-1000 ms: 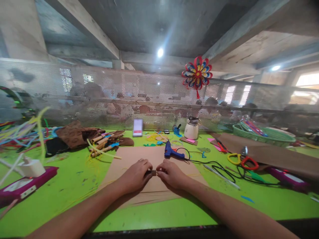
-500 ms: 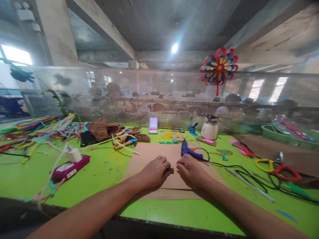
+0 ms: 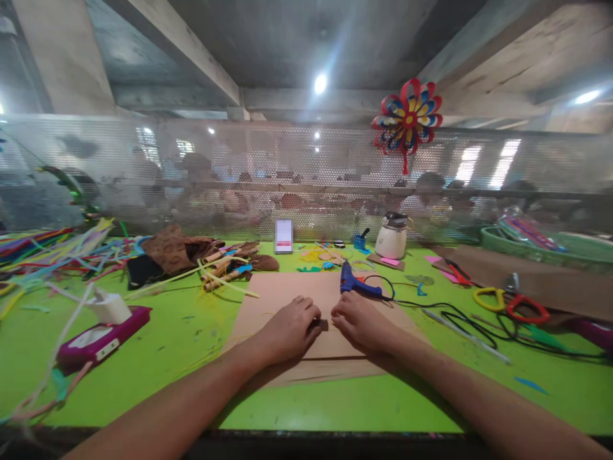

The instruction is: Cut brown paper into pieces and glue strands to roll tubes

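pinching small dark piece [image 3: 322, 324], left hand [image 3: 287, 332], right hand [image 3: 361, 324], mid-cardboard [image 3: 282, 291].

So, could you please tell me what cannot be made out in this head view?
- Small dark piece: mostly covered by the left hand and right hand; its kind is unclear.
- People behind the mesh screen: blurred.
- Phone screen: too small to read.
- Green basket: contents unclear.

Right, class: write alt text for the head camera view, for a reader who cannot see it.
A person's left hand and right hand pinch a small dark brown piece together over a tan cardboard sheet on a bright green table. A blue glue gun lies just beyond the hands, with yellow and red scissors to the right.
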Demonstrator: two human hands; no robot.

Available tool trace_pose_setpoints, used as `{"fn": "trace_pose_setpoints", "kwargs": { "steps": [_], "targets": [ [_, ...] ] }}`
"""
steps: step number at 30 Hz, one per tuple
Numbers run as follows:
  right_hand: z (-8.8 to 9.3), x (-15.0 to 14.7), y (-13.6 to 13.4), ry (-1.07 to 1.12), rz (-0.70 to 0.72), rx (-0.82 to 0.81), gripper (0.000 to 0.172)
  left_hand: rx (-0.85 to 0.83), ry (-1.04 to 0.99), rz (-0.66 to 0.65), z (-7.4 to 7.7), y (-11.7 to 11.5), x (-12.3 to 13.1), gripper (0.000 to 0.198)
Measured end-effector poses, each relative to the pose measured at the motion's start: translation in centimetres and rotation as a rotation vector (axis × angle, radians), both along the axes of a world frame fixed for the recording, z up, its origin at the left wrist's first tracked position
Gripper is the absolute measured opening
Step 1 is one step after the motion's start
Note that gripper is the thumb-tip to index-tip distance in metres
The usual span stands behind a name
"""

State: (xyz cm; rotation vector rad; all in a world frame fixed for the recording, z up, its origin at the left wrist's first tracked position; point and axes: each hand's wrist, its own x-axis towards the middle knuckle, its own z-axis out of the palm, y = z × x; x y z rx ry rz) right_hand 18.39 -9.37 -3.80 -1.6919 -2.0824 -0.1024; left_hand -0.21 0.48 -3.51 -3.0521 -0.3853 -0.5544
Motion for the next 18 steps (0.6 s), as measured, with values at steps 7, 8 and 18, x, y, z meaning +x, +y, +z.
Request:
{"fn": "trace_pose_setpoints", "kwargs": {
  "steps": [7,8,18],
  "targets": [
    [-0.1,0.7,0.5,-0.022,-0.034,-0.005,0.021,-0.045,-0.004,-0.005,-0.2,0.8,0.5,0.020],
    [-0.1,0.8,0.5,-0.019,-0.036,-0.008,0.020,-0.051,0.001,-0.005,-0.2,0.9,0.6,0.021],
    [-0.2,1.1,0.8,0.031,-0.035,0.003,0.022,-0.047,-0.002,0.001,-0.5,1.3,0.8,0.026]
  ]
}}
